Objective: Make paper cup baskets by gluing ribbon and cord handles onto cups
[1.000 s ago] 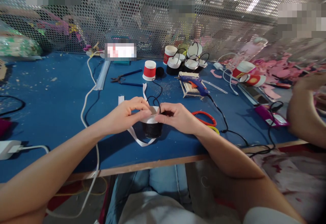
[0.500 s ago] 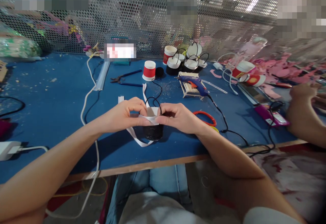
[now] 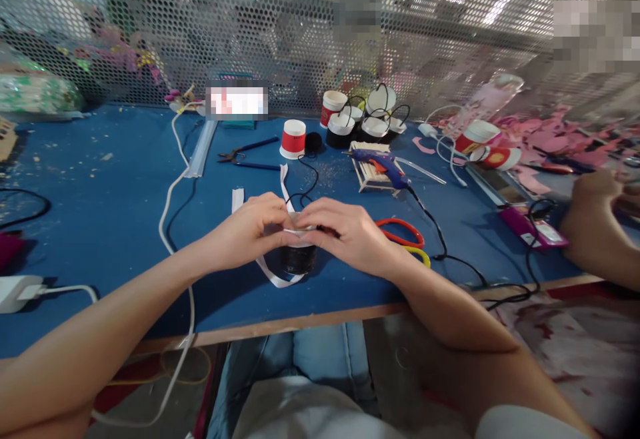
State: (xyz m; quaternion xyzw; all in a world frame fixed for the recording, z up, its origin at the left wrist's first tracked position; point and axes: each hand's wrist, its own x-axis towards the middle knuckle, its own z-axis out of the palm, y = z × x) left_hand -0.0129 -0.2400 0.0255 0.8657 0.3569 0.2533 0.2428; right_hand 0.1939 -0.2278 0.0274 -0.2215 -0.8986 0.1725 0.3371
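Head view: caught both hands closed in over a small black-wrapped paper cup (image 3: 298, 258) standing upright on the blue-covered worktable (image 3: 100, 212), near its front edge. Left hand (image 3: 250, 229) pinched a narrow white paper strip (image 3: 273, 274) against the cup's rim, fingertips pressed together; right hand (image 3: 345, 232) met it from the other side, fingers curled and pressed onto the same rim. Strip looped down around the near side of the cup, its loose tail lying flat on the table behind the left hand. Thin black cord (image 3: 306, 182) rose from the cup toward the back.

Judged best done with the strip kept level along the rim, thumbs braced against the wall so the thin cup did not crush, pressure walked round bit by bit instead of all at once, and the cord kept clear of the seam. Could not tell whether glue lay under the strip.

Blue hot-glue gun (image 3: 383, 164) rested on a wooden stick rack beyond the right hand, red-handled scissors (image 3: 405, 232) just beside that wrist, red paper cup (image 3: 293, 138) farther back. Another person's hand (image 3: 597, 209) worked at the far right edge
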